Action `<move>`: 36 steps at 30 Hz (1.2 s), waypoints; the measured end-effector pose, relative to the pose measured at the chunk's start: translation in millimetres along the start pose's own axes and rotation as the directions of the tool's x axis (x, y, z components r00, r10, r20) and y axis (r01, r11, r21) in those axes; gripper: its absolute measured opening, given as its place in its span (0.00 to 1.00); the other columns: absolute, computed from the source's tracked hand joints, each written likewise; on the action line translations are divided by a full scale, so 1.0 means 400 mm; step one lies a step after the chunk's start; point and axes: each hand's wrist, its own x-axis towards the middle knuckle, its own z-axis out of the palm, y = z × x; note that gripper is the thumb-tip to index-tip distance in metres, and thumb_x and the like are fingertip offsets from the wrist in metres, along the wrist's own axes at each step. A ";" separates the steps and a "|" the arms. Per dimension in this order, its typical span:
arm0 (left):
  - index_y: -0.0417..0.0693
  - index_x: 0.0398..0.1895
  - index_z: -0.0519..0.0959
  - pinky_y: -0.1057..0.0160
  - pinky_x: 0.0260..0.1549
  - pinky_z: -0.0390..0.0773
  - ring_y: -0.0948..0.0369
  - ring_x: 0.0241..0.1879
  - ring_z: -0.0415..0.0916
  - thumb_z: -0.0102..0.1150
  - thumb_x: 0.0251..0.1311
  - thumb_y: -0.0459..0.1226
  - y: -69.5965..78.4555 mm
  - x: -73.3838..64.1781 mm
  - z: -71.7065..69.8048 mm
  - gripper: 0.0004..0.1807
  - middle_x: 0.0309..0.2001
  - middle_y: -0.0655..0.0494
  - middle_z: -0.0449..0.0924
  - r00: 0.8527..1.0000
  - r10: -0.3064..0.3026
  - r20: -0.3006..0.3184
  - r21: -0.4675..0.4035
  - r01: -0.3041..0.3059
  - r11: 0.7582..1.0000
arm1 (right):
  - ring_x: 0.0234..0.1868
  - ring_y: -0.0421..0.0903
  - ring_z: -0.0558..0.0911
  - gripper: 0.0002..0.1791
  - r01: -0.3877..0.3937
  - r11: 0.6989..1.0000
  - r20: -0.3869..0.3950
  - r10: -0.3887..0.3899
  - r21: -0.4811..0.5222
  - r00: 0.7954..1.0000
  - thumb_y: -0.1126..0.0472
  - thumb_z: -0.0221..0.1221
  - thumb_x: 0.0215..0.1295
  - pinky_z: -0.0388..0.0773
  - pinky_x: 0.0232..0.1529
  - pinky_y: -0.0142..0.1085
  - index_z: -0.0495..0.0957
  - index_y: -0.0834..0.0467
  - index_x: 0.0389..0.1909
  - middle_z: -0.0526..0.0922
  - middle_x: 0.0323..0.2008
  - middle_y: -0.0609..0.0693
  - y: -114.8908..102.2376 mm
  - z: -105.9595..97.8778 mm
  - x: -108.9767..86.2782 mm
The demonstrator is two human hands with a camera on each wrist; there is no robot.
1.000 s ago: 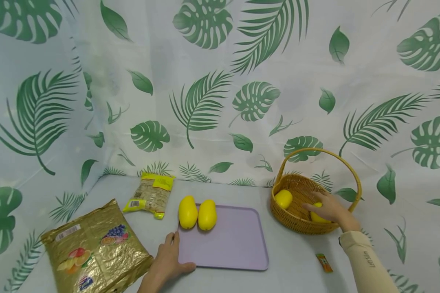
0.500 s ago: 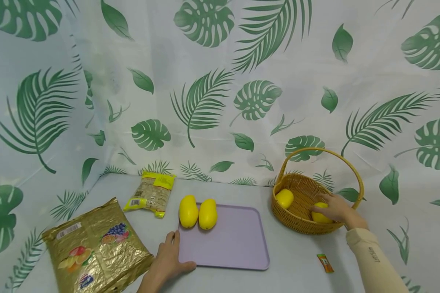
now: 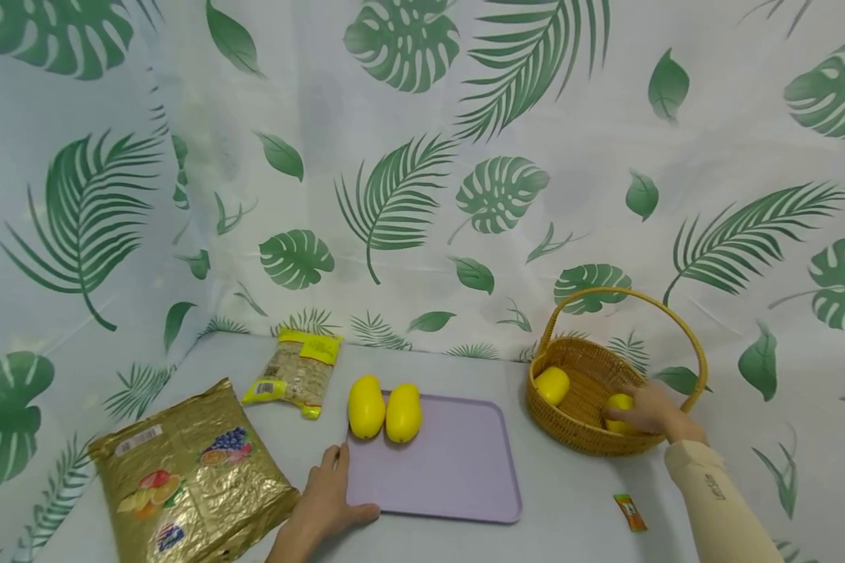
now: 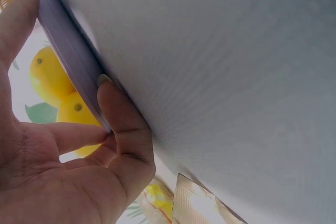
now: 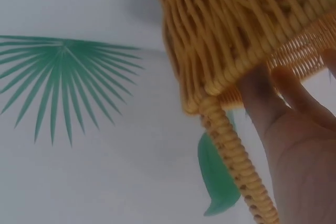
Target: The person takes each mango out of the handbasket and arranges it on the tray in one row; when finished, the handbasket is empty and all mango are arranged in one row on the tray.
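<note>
My right hand reaches into the brown wicker basket on the right and grips a yellow mango-shaped fruit. In the right wrist view the fingers pass behind the basket rim, which hides the fruit. Another yellow fruit lies at the basket's left side. My left hand holds the near left corner of a lilac tray, thumb at the front edge and fingers curled at the left rim. Two oblong yellow fruits lie side by side at the tray's back left.
A big gold foil bag with fruit pictures lies at the left front. Behind it lies a yellow-and-clear packet. A small orange-green sachet sits in front of the basket. The basket's tall handle arches beside my right wrist. Leaf-print cloth hangs behind.
My right hand has moved back over the right fruit and then lowered its fingers around it inside the basket. The left hand stays at the tray corner. The head view has shifted slightly.
</note>
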 end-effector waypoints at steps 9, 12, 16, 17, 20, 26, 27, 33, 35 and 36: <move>0.26 0.73 0.58 0.37 0.54 0.77 0.34 0.54 0.71 0.81 0.39 0.55 -0.003 -0.001 -0.001 0.65 0.69 0.30 0.61 1.000 0.008 -0.012 0.005 -0.008 1.000 | 0.62 0.81 0.67 0.53 0.006 1.000 0.054 -0.007 0.018 0.999 0.31 0.59 0.62 0.70 0.56 0.71 0.61 0.69 0.72 0.67 0.63 0.81 -0.009 0.009 0.016; 0.26 0.73 0.58 0.36 0.54 0.77 0.33 0.54 0.71 0.81 0.39 0.55 -0.004 0.000 0.000 0.65 0.69 0.30 0.61 1.000 0.006 -0.009 0.009 -0.005 1.000 | 0.62 0.81 0.68 0.52 0.004 1.000 0.066 -0.005 0.011 0.998 0.32 0.59 0.63 0.70 0.57 0.71 0.61 0.69 0.72 0.68 0.63 0.81 -0.012 0.013 0.022; 0.27 0.73 0.58 0.34 0.55 0.76 0.30 0.56 0.70 0.81 0.39 0.54 -0.002 0.002 0.002 0.64 0.69 0.30 0.60 1.000 -0.002 0.000 0.001 0.002 1.000 | 0.64 0.80 0.66 0.51 -0.013 1.000 0.081 0.012 0.014 0.997 0.33 0.60 0.64 0.68 0.60 0.71 0.62 0.70 0.71 0.67 0.65 0.80 -0.009 0.027 0.026; 0.27 0.73 0.58 0.34 0.55 0.75 0.30 0.56 0.70 0.81 0.39 0.54 -0.002 0.002 0.002 0.64 0.69 0.30 0.60 1.000 -0.004 0.002 -0.002 0.004 1.000 | 0.65 0.81 0.64 0.50 -0.010 1.000 0.079 0.009 0.012 0.997 0.34 0.60 0.64 0.67 0.60 0.71 0.62 0.71 0.71 0.66 0.65 0.80 -0.009 0.032 0.026; 0.27 0.73 0.58 0.33 0.56 0.75 0.28 0.57 0.69 0.81 0.39 0.54 -0.001 0.002 0.001 0.64 0.69 0.30 0.60 1.000 -0.008 0.009 -0.009 0.008 1.000 | 0.65 0.82 0.62 0.50 0.004 1.000 0.068 -0.004 0.008 0.998 0.34 0.59 0.64 0.66 0.61 0.73 0.64 0.73 0.69 0.64 0.65 0.82 -0.011 0.041 0.026; 0.27 0.73 0.58 0.35 0.55 0.76 0.31 0.55 0.70 0.81 0.39 0.55 -0.002 0.004 -0.002 0.64 0.69 0.30 0.60 1.000 -0.005 0.006 -0.008 0.006 1.000 | 0.66 0.82 0.60 0.48 0.006 1.000 0.057 -0.005 -0.010 0.998 0.34 0.59 0.64 0.65 0.59 0.75 0.66 0.70 0.69 0.61 0.66 0.83 -0.019 0.044 0.024; 0.27 0.73 0.58 0.36 0.55 0.76 0.31 0.55 0.70 0.81 0.40 0.55 -0.002 0.004 -0.001 0.64 0.69 0.30 0.60 1.000 -0.005 0.006 -0.010 0.005 1.000 | 0.66 0.82 0.60 0.48 0.011 1.000 0.054 -0.010 -0.013 0.998 0.34 0.59 0.64 0.66 0.59 0.74 0.66 0.70 0.68 0.62 0.66 0.82 -0.018 0.044 0.022; 0.27 0.73 0.58 0.37 0.54 0.77 0.33 0.54 0.71 0.80 0.40 0.55 -0.003 0.002 0.001 0.64 0.69 0.30 0.61 1.000 0.012 -0.014 -0.005 -0.012 1.000 | 0.67 0.83 0.58 0.48 0.040 0.999 0.016 -0.040 0.008 0.999 0.34 0.60 0.64 0.64 0.60 0.75 0.67 0.71 0.67 0.60 0.68 0.82 -0.013 0.047 0.014; 0.27 0.73 0.58 0.37 0.54 0.77 0.34 0.53 0.71 0.80 0.40 0.55 -0.003 0.000 0.002 0.64 0.69 0.30 0.61 1.000 0.015 -0.022 -0.001 -0.015 1.000 | 0.67 0.83 0.59 0.48 0.055 0.998 -0.004 -0.055 0.014 0.999 0.35 0.60 0.65 0.63 0.61 0.74 0.66 0.72 0.67 0.60 0.68 0.81 -0.010 0.047 0.010; 0.27 0.73 0.58 0.37 0.54 0.77 0.35 0.53 0.71 0.80 0.40 0.55 -0.003 0.000 0.003 0.64 0.69 0.30 0.61 1.000 0.013 -0.022 0.002 -0.013 1.000 | 0.66 0.83 0.59 0.47 0.066 0.998 -0.018 -0.066 0.012 0.998 0.36 0.60 0.65 0.64 0.61 0.74 0.66 0.72 0.67 0.61 0.67 0.81 -0.009 0.046 0.008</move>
